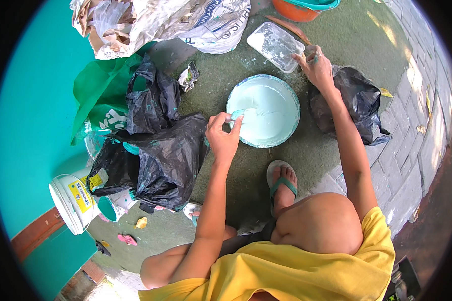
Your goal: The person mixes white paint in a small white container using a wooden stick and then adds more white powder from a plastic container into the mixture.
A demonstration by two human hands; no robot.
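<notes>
A round basin (pixel 292 96) with a stained rim stands on the ground before me, holding smooth pale mint paste (pixel 268 118). At its left side, my left hand (pixel 222 136) pinches a small pale piece smeared with the same colour (pixel 237 115) between thumb and fingers. Its exact kind is hard to make out, and its far end touches the paste. Beyond the basin, my right hand (pixel 316 67) grips the near right corner of a clear plastic container (pixel 276 46). White smears coat the inside of that rectangular container.
Black plastic bags (pixel 168 155) crowd the left, beside a white bucket (pixel 73 200) and a teal wall (pixel 30 125). Another black bag (pixel 356 100) lies under my right forearm. Sacks (pixel 155 25) and an orange tub (pixel 296 12) stand at the far side. Grey pavers (pixel 407 150) run along the right.
</notes>
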